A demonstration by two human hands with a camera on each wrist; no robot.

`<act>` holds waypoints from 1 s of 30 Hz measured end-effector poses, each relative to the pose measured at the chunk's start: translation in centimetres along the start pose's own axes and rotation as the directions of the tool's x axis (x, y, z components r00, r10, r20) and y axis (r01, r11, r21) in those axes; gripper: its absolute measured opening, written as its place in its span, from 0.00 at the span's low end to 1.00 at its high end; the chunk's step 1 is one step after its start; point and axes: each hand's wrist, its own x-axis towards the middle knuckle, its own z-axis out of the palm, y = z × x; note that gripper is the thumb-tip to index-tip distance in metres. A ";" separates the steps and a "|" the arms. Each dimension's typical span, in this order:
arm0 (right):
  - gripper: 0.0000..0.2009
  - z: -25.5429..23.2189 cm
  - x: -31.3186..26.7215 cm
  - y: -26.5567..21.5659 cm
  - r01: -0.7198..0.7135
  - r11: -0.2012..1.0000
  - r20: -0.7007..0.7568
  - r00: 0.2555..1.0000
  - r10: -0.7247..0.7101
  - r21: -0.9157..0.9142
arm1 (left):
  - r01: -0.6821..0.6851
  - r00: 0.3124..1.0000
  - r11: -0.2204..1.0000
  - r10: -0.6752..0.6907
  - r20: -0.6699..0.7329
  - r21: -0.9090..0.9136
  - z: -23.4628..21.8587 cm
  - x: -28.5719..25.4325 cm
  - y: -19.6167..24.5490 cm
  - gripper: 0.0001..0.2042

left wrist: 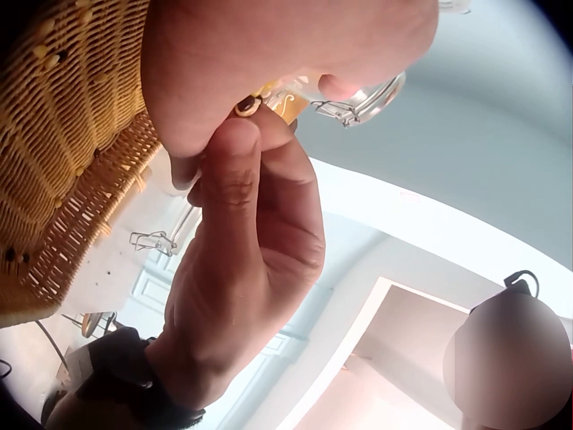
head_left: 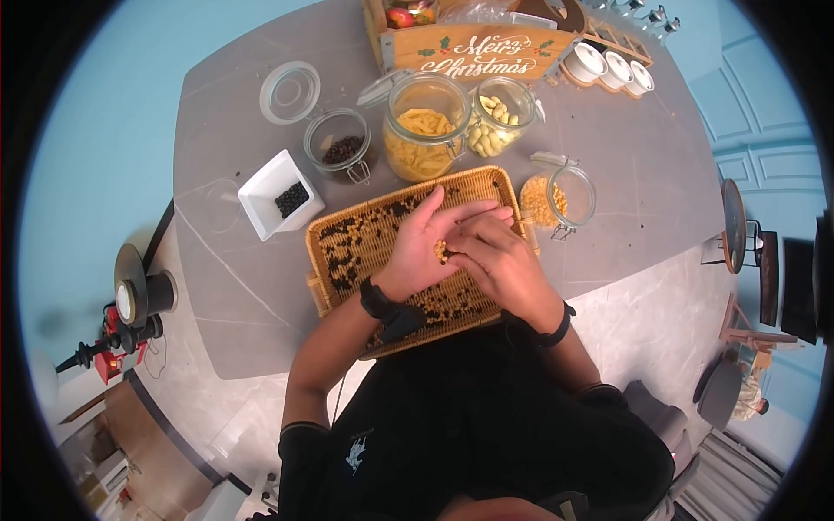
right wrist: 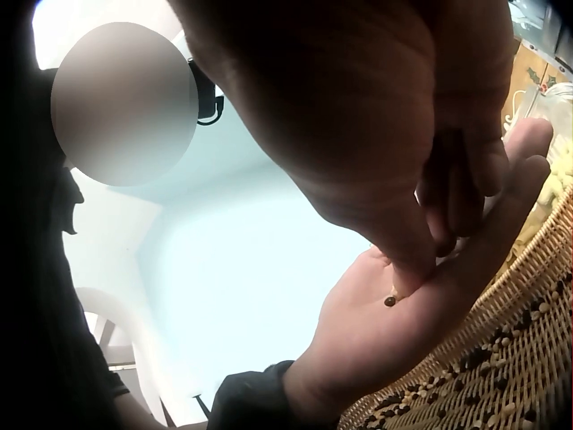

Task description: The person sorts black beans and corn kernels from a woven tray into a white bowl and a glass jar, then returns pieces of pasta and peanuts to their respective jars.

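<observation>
In the head view my left hand (head_left: 419,250) lies palm up over a woven rattan tray (head_left: 379,239), its fingers extended. A small heap of yellow kernels and dark beans (head_left: 441,253) rests in that palm. Bent over it, my right hand (head_left: 508,260) brings thumb and fingertips down to the heap. The left wrist view has the right thumb (left wrist: 235,143) close against a finger, right beside a dark bean (left wrist: 247,104); I cannot tell if it is pinched. One bean (right wrist: 389,301) shows on the left palm in the right wrist view. More beans and kernels lie scattered across the tray.
Behind the tray stand glass jars of dark red beans (head_left: 342,149), pasta (head_left: 421,156) and pale nuts (head_left: 491,139). A jar of yellow kernels (head_left: 543,201) is at its right. A white dish (head_left: 261,195) with black beans sits left. A Christmas crate (head_left: 482,54) is farther back.
</observation>
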 end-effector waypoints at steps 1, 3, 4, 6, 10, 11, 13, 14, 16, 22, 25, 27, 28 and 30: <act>0.10 0.0 0.0 0.0 0.003 1.000 0.011 1.000 -0.003 -0.002 | 0.003 1.000 1.000 -0.003 -0.004 -0.006 0.1 0.0 0.0 0.43; 0.09 0.1 0.0 -0.2 0.009 1.000 0.034 0.999 -0.008 -0.008 | 0.010 1.000 1.000 -0.010 -0.012 -0.016 0.1 0.0 0.0 0.43; 0.09 0.1 0.0 -0.2 0.000 1.000 0.039 0.999 0.000 -0.008 | 0.013 1.000 1.000 -0.013 -0.003 -0.015 0.0 0.1 -0.1 0.43; 0.09 0.2 -0.1 -0.4 -0.016 1.000 0.051 0.999 0.017 -0.007 | 0.020 1.000 1.000 -0.020 0.014 -0.012 -0.4 0.2 -0.3 0.43; 0.09 0.2 -0.1 -0.7 -0.018 1.000 0.087 0.996 0.019 -0.019 | 0.028 1.000 0.999 -0.028 -0.001 -0.025 -0.2 0.1 -0.4 0.43; 0.09 0.3 -0.1 -0.7 -0.006 1.000 0.088 0.996 0.009 -0.026 | 0.025 1.000 1.000 -0.025 -0.005 -0.019 -0.2 0.2 -0.4 0.43; 0.09 0.3 0.0 -0.8 0.013 0.999 0.088 0.996 -0.010 -0.033 | 0.026 1.000 0.999 -0.026 -0.008 -0.030 -0.2 0.2 -0.5 0.43; 0.08 0.1 0.1 -1.0 0.021 0.999 0.087 0.996 -0.018 -0.033 | 0.029 1.000 0.998 -0.030 -0.008 -0.047 -0.2 0.1 -0.5 0.43; 0.08 0.2 0.2 -1.1 0.015 0.999 0.086 0.996 -0.012 -0.032 | 0.035 0.999 0.997 -0.035 -0.008 -0.070 -0.4 0.2 -0.7 0.43; 0.08 -0.4 0.3 -0.6 -0.064 0.995 0.017 0.998 0.063 0.075 | 0.042 0.999 0.992 -0.045 -0.020 -0.122 -0.2 0.3 -0.7 0.43; 0.08 -1.5 0.3 -0.6 -0.053 0.993 -0.014 0.998 0.055 0.105 | 0.009 1.000 0.998 -0.009 -0.005 -0.055 -0.5 0.3 -0.8 0.43; 0.09 -1.7 0.1 -0.6 -0.048 0.996 0.026 0.999 0.046 0.074 | -0.038 0.999 0.996 0.035 0.039 0.079 -0.4 0.3 -0.7 0.44; 0.09 -1.6 0.0 -0.8 -0.045 0.997 0.025 0.999 0.044 0.069 | -0.024 0.999 1.000 0.024 0.024 0.009 -0.2 0.3 -0.7 0.44; 0.09 -1.1 -0.1 -1.4 -0.038 0.998 0.022 0.999 0.037 0.059 | -0.001 1.000 0.991 0.000 -0.004 -0.132 0.1 0.2 -0.5 0.45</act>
